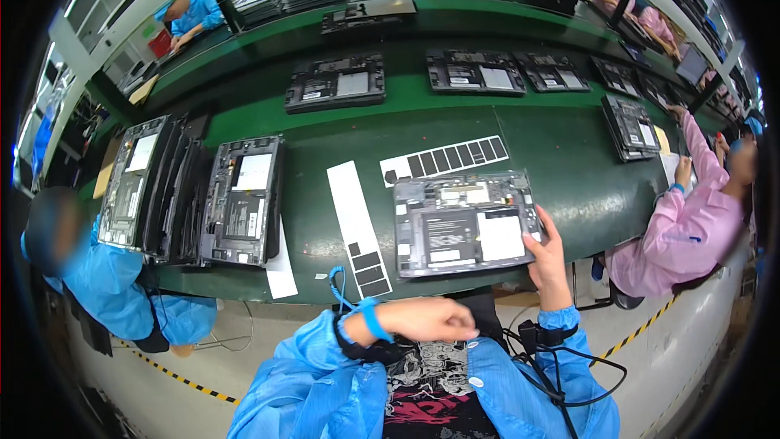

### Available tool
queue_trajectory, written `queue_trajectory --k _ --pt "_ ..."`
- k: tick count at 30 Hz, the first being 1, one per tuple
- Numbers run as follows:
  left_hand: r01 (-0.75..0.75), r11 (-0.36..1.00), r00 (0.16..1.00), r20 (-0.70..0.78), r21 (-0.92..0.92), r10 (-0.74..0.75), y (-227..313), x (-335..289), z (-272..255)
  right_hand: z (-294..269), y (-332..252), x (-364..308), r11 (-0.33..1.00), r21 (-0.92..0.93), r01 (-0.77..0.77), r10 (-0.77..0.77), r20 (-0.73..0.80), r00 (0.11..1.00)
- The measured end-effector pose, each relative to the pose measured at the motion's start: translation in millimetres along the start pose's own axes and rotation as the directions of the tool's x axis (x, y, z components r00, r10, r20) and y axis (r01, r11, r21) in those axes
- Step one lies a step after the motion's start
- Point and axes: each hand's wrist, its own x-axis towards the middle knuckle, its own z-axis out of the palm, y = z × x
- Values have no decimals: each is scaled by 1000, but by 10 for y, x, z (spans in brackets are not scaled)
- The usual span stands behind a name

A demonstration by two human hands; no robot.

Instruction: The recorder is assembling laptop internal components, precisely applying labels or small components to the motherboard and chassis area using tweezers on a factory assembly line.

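Head view: white strips (pixel 353 223) (black-patched) lie near the right hand's (pixel 548 256) device (pixel 463 232).

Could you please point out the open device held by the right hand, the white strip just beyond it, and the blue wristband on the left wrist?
Open device (pixel 465 224): head view, middle of its exposed interior.
White strip (pixel 444 160): head view, midway along its length.
Blue wristband (pixel 373 320): head view, its upper outer surface.
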Motion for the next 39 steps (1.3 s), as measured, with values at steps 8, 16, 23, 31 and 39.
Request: queue_trajectory --k 8,16,23,31,39 --pt "5 980 686 -714 197 140 231 -580 -237 51 -230 164 649 -731 209 -223 80 971" --pt "528 668 363 -850 525 381 -484 -193 -1262 1049 -650 725 912 -370 176 -29 370 929" --pt "575 690 499 -857 439 128 -598 -161 -1468 1429 50 1219 835 -532 141 48 325 944" --pt "606 685 498 -864 405 71 -580 -157 -1487 1490 133 1271 673 -699 243 14 341 940" --pt "575 696 441 -879 431 180 -688 -108 -1462 1516 169 1256 616 -753 230 -61 246 967"
